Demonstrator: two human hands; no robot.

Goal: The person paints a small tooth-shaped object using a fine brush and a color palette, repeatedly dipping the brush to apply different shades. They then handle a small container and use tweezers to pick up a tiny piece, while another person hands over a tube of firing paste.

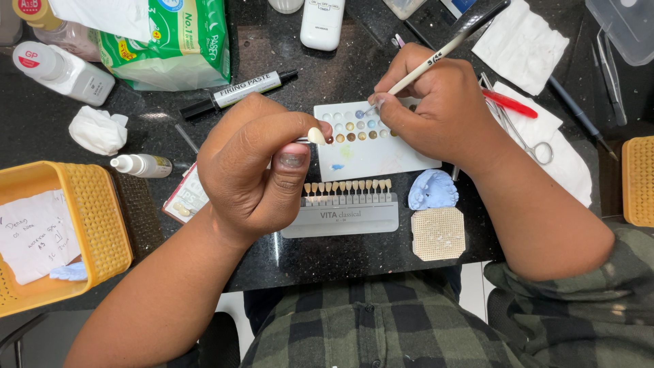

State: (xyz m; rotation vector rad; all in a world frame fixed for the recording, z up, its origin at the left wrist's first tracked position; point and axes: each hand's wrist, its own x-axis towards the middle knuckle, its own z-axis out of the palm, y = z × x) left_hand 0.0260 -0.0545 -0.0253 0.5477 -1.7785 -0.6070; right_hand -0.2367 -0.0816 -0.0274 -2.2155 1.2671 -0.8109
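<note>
Fingertips of the left hand (255,167) pinch a small cream tooth crown (316,135) on a thin holder just above the white mixing palette (381,153), while the right hand (439,109) grips a fine brush (436,58), its tip dipped in one of the palette's colour wells. The crown looks unpainted, with stain apparently being loaded and colouring yet to come. A tooth shade guide (347,204), blue dental cast (434,189), marker-like paste tube (238,92) and yellow basket (102,218) crowd the black speckled worktop (41,129).
</note>
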